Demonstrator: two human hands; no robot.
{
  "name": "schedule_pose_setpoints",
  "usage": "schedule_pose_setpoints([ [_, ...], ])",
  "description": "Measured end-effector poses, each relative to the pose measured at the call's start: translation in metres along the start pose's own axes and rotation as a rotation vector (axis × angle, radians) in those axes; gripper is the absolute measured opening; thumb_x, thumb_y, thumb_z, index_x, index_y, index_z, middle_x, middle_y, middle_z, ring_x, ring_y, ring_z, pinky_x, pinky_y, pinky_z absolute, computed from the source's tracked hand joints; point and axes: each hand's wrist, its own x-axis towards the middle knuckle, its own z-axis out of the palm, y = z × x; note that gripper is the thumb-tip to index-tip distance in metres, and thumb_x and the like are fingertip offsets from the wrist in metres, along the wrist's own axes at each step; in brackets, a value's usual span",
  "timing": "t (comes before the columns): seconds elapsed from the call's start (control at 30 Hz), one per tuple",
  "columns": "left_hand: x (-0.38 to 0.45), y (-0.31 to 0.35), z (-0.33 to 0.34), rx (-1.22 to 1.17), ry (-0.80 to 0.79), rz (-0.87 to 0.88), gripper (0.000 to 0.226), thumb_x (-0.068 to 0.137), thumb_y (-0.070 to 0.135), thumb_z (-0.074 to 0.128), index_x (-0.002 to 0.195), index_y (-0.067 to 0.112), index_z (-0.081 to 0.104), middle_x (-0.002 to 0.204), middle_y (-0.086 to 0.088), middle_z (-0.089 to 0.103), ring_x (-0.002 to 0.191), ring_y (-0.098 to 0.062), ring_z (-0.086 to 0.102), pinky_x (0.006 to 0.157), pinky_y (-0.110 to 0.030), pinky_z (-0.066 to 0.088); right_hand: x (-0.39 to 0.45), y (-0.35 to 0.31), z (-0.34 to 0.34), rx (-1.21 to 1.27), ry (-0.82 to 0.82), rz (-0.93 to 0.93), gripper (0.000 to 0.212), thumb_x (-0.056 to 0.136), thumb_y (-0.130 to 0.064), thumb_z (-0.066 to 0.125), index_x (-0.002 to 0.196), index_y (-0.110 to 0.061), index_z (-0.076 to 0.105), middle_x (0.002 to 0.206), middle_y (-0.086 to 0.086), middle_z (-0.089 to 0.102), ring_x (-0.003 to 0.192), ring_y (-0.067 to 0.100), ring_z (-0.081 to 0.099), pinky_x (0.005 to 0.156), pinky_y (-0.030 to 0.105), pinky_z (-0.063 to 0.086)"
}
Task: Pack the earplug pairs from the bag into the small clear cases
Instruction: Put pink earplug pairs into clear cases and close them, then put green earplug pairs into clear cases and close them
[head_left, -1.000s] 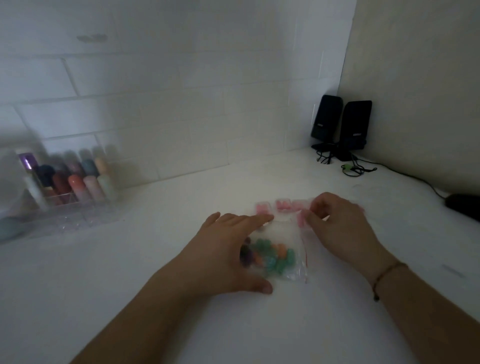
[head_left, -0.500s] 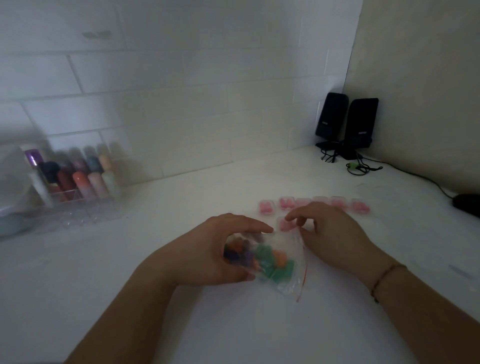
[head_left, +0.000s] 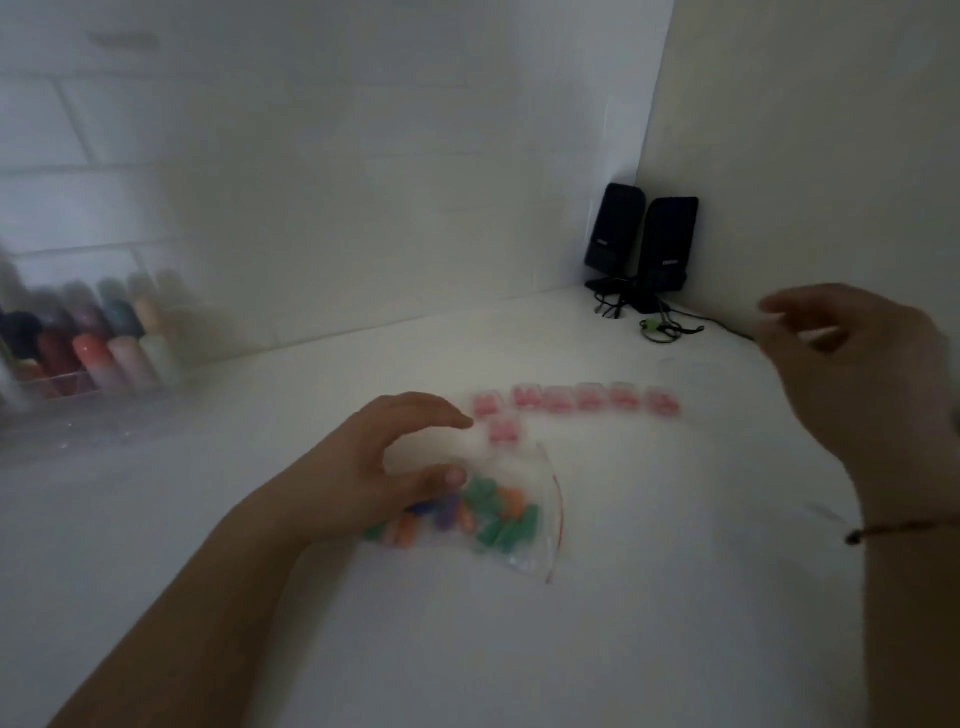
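Observation:
A small clear zip bag with a red seal strip lies on the white counter, holding several green, orange and purple earplugs. My left hand grips the bag's left side, thumb on the plastic and fingers arched over its top. Several small clear cases with pink inside stand in a row just beyond the bag. One more case sits in front of the row, by the bag's mouth. My right hand hovers raised at the right, blurred, fingers loosely curled, nothing seen in it.
A clear organiser with coloured bottles stands at the far left by the tiled wall. Two black speakers with cables fill the back corner. The white counter runs toward me.
My right hand has left the bag's mouth and lifted up and to the right. My left hand stays on the bag, which has shifted slightly and lies flatter.

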Motion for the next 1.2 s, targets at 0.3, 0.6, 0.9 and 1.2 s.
schedule_pose_setpoints([
  [0.3,0.004,-0.004,0.005,0.253,-0.105,0.236,0.053,0.063,0.053,0.081,0.107,0.025,0.072,0.107,0.018,0.066,0.102,0.000,0.059,0.094,-0.024,0.042,-0.002,0.057,0.013,-0.234,-0.460,0.281,0.014,0.079,-0.025,0.078,0.078,-0.025,0.064,0.089,0.002,0.067,0.082,0.016,0.056,0.081,0.027,0.042],
  [0.6,0.003,0.033,0.010,0.258,0.284,0.443,0.040,0.085,0.045,0.062,0.107,0.012,0.067,0.107,0.001,0.066,0.105,-0.019,0.058,0.094,-0.038,0.044,0.004,0.042,-0.003,0.018,-0.228,0.261,0.007,0.086,-0.028,0.068,0.080,-0.029,0.065,0.081,-0.006,0.068,0.071,0.003,0.059,0.069,0.015,0.042],
  [0.9,0.049,0.125,0.128,0.531,-0.219,0.419,0.054,0.090,0.049,0.054,0.136,0.021,0.047,0.135,0.002,0.051,0.120,-0.019,0.046,0.094,-0.038,0.047,-0.046,0.030,-0.044,0.066,-0.242,0.026,0.009,0.085,-0.022,0.069,0.087,-0.031,0.068,0.073,-0.021,0.062,0.074,-0.003,0.057,0.062,0.002,0.041],
  [1.2,0.061,0.126,0.135,0.298,-0.116,0.291,0.044,0.085,0.046,0.067,0.123,0.027,0.057,0.113,0.007,0.062,0.100,-0.011,0.056,0.088,-0.033,0.048,-0.055,0.033,-0.054,0.089,-0.340,-0.054,0.010,0.085,-0.022,0.068,0.089,-0.031,0.070,0.071,-0.019,0.062,0.065,-0.002,0.057,0.057,0.008,0.040],
])
